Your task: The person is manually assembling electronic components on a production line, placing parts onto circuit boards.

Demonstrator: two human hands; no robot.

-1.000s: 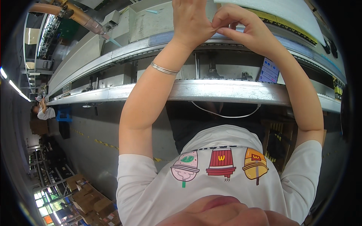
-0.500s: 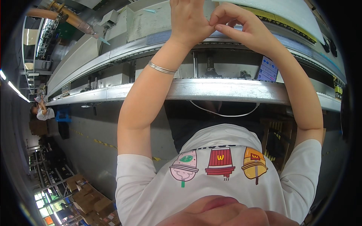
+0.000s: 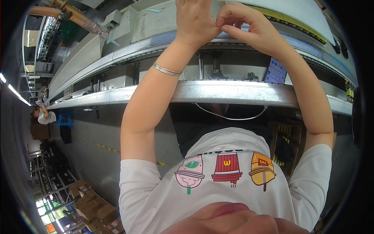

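My left hand [image 3: 196,23] is raised over the metal conveyor rails at the top edge, back toward me. Its fingers look stretched out, though the picture cuts off their ends. Close against its thumb side, my right hand [image 3: 249,24] has thumb and forefinger pinched together; whatever lies between them is too small or hidden to make out. Thin silver bangles [image 3: 166,70] circle my left wrist. Beside my right forearm, a smartphone [image 3: 276,73] with a lit screen leans between the rails.
A silver front rail [image 3: 233,93] crosses before me, with a white cable [image 3: 230,118] hanging below. At upper left hangs an amber dispenser tube [image 3: 87,23] with a pale blue tip. Another blue tip [image 3: 154,11] lies on the grey surface. Cardboard boxes [image 3: 91,204] and a seated person [image 3: 46,116] are at left.
The amber dispenser and its blue tip have shifted slightly to the right. Both my hands stay almost where they were, the right still pinching beside the left.
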